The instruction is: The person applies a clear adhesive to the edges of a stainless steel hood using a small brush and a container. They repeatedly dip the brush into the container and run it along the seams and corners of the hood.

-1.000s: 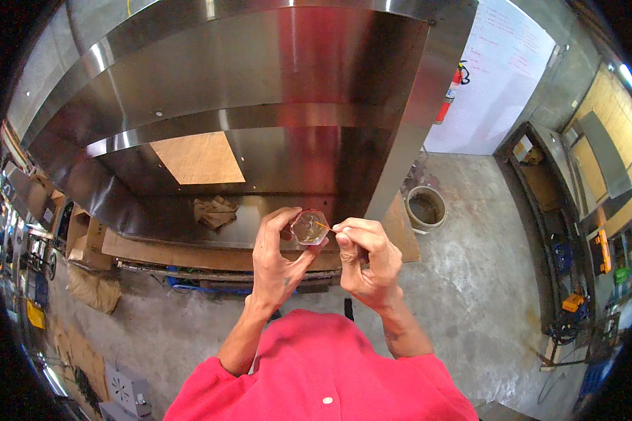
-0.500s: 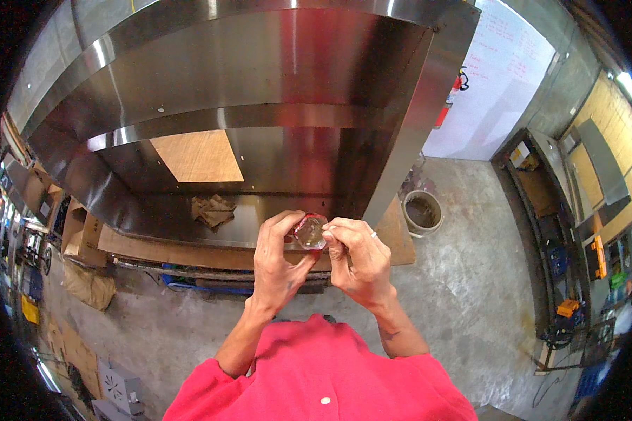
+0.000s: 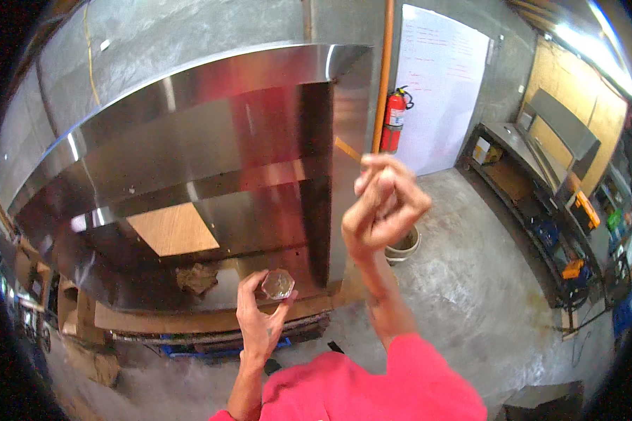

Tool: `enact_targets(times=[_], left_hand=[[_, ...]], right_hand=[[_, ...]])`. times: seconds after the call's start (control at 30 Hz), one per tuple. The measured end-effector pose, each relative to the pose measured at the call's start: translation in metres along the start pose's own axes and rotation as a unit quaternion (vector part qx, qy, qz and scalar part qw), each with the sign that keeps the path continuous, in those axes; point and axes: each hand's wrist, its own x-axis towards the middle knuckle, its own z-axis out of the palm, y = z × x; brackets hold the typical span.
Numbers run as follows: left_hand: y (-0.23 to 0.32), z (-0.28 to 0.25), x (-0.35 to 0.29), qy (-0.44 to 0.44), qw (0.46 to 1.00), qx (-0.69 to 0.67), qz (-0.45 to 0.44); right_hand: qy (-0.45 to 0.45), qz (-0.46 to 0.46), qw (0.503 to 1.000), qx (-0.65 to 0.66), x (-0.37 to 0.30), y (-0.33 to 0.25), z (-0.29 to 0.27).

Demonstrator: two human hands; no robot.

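Observation:
My left hand (image 3: pixel 258 319) is wrapped round a small transparent faceted cup (image 3: pixel 278 284), held in front of the steel cabinet's lower opening. Its rim faces up; what is inside cannot be made out. My right hand (image 3: pixel 384 203) is raised, closed with the fingers bent in, beside the right upright of the large polished steel cabinet (image 3: pixel 182 126). A narrow orange-yellow strip (image 3: pixel 347 149) shows at its fingertips against the steel; I cannot tell whether it is held or a reflection.
Crumpled brown paper (image 3: pixel 197 278) and a wooden panel (image 3: pixel 173 230) show inside the cabinet. A red fire extinguisher (image 3: pixel 395 119) hangs beside a whiteboard (image 3: pixel 439 91). A bucket (image 3: pixel 405 247) stands on the concrete floor behind my right arm. Dark shelving (image 3: pixel 516 189) lines the right side.
My right hand has left the cup and risen up and to the right, to the cabinet's upright. My left hand still holds the cup. The view has tilted upward.

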Motion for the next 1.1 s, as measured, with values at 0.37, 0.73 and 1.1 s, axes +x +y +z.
enact_targets(times=[0.37,0.73,1.1], left_hand=[[0.005,-0.003,-0.008,0.009,1.0,0.026,0.009],[-0.006,0.002,-0.011,-0.002,1.0,0.03,-0.003],[-0.009,0.001,-0.013,-0.021,0.999,0.013,-0.033]], right_hand=[[0.133,-0.092,0.987,-0.012,0.071,0.084,0.057],[0.12,-0.1,0.988,-0.009,0.068,0.092,0.056],[0.11,-0.088,0.99,-0.019,0.062,0.083,0.059]])
